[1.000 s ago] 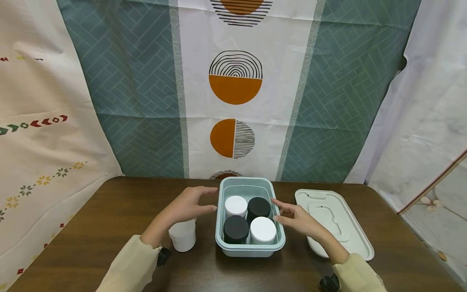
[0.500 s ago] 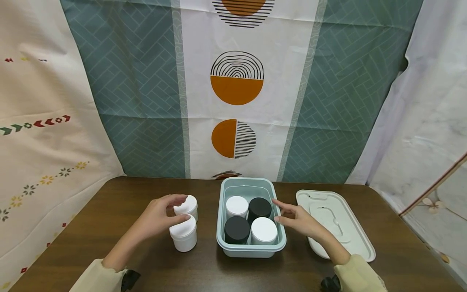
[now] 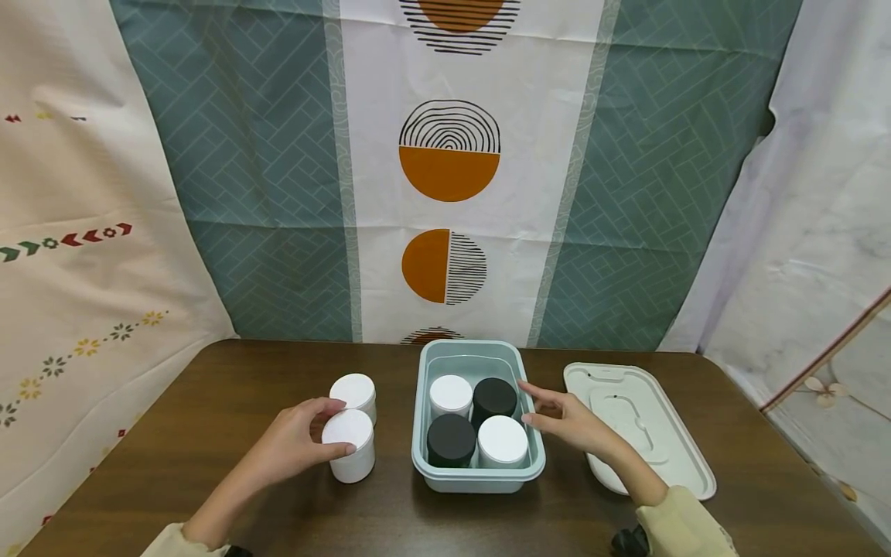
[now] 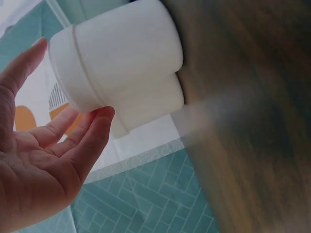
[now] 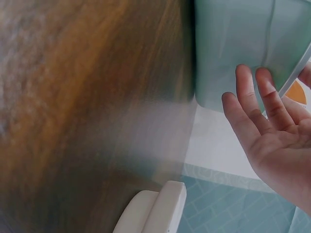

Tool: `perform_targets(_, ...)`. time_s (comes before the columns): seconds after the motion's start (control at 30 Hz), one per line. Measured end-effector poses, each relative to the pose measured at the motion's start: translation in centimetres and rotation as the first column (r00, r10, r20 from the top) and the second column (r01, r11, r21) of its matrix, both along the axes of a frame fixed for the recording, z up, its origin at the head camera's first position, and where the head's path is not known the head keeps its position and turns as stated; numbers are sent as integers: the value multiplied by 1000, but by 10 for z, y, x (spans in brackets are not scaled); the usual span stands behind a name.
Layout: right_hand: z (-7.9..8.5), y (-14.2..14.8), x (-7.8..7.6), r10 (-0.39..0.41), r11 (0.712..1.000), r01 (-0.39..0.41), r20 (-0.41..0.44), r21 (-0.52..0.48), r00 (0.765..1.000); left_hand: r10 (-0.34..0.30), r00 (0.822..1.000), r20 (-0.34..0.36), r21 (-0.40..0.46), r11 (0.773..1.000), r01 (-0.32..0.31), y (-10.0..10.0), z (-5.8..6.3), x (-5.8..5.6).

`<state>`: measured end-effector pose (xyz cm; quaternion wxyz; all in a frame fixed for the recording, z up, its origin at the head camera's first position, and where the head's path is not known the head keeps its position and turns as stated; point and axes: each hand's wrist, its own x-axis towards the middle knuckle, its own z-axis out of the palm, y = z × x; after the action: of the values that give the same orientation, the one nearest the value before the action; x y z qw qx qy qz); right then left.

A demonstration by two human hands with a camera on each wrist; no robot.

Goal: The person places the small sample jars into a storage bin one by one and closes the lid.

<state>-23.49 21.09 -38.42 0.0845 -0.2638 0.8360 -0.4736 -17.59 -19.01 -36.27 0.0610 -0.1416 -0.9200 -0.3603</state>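
My left hand (image 3: 288,446) is spread about the lid of the nearer white jar (image 3: 353,456). In the left wrist view, its fingertips (image 4: 105,112) meet the lid's side, while the thumb lies near the lid's top edge. Just behind stands a second white jar (image 3: 356,393), upright. My right hand (image 3: 565,418) rests at the right rim of a pale blue bin (image 3: 433,483), index and thumb tips over the rim, other fingers along the outer wall. Inside the bin are two black-topped jars (image 3: 451,439) and two white-topped jars (image 3: 503,441), set in alternating places.
A white lid (image 3: 647,433) lies flat on the brown table (image 3: 278,371), right of the bin and partly under my right forearm. Patterned curtains (image 3: 264,170) hang behind the table and along both sides. The bin's back part shows bare floor.
My left hand has drawn back from beside the bin to the left and come down at the nearer white jar. The right hand stays at the bin's rim.
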Motion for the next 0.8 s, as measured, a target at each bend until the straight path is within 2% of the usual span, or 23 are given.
perform_targets(0.2,0,0,0,-6,1000,6,-3,9,1000,0,1000,-9,-21,1000,0,2,-5,1)
perform_targets(0.53,0,0,0,-8,1000,8,4,6,1000,7,999,-44,-1,1000,-7,3,-8,2)
perform_targets(0.8,-1,-1,-1,-13,1000,13,5,10,1000,18,998,-56,-1,1000,-18,4,-1,2)
